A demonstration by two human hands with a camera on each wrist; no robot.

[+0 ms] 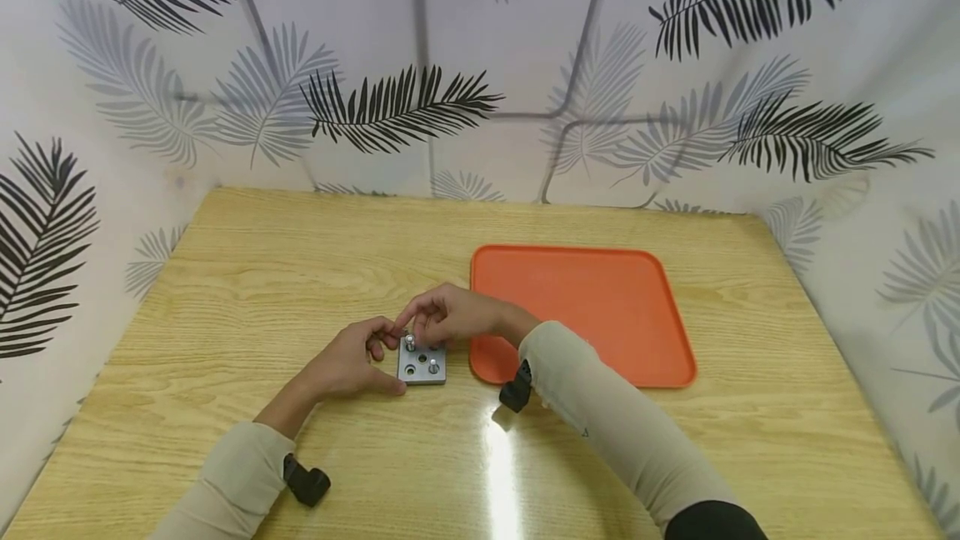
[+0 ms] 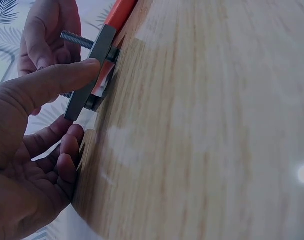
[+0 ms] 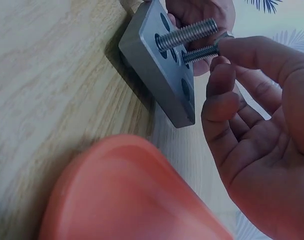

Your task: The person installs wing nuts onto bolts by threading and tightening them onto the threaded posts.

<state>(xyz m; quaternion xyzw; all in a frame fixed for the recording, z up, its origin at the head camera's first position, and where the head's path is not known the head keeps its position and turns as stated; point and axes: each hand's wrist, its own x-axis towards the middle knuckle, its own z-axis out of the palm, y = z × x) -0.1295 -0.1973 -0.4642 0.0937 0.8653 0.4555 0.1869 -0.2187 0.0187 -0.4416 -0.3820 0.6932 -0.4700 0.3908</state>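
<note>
A square grey metal plate [image 1: 422,377] with several holes lies on the table, and my left hand [image 1: 347,363] grips its left side, thumb at the near corner and fingers at the far one. Two threaded bolts stand up through it; the free bolt [image 3: 189,35] has nothing on its tip. My right hand [image 1: 456,313] reaches over the far edge, its fingertips pinching a small nut [image 3: 223,38] at the top of the other bolt [image 3: 200,53]. Underneath, bolt heads [image 2: 92,102] show between plate and table in the left wrist view.
An orange tray [image 1: 585,298] lies on the wooden table [image 1: 300,257] just right of the plate, with my right forearm crossing its near left corner. Behind the table hangs a leaf-patterned cloth [image 1: 495,148].
</note>
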